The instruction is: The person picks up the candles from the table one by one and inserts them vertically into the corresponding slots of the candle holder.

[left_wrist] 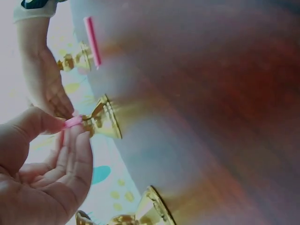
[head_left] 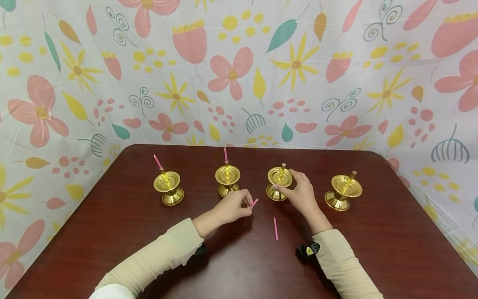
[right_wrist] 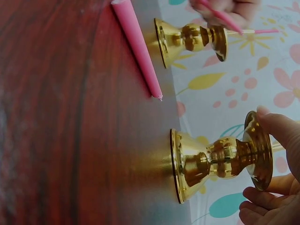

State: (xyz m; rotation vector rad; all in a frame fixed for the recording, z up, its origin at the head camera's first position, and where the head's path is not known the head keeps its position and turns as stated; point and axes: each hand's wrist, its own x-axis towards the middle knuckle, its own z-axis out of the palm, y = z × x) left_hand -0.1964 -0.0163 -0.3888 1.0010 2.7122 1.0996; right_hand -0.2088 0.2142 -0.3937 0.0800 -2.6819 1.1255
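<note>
Above the table (head_left: 246, 274), left hand (head_left: 233, 204): fingers pinch a tilted pink candle (head_left: 254, 202); a loose pinch could drop it, a hard one snap it.
Gold holder (head_left: 278, 179): right hand (head_left: 304, 193) grips its dish; uneven pressure might tip it.
Spare candle (head_left: 276, 229): on the table between both forearms (a brushing sleeve (head_left: 336, 253) could roll it).

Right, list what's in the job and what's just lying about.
Job: pink candle pinched by the left hand; loose pink candle; two mounted candles; gold holder gripped by the right hand; three other holders.

Background: table; floral cloth; black wrist devices.
</note>
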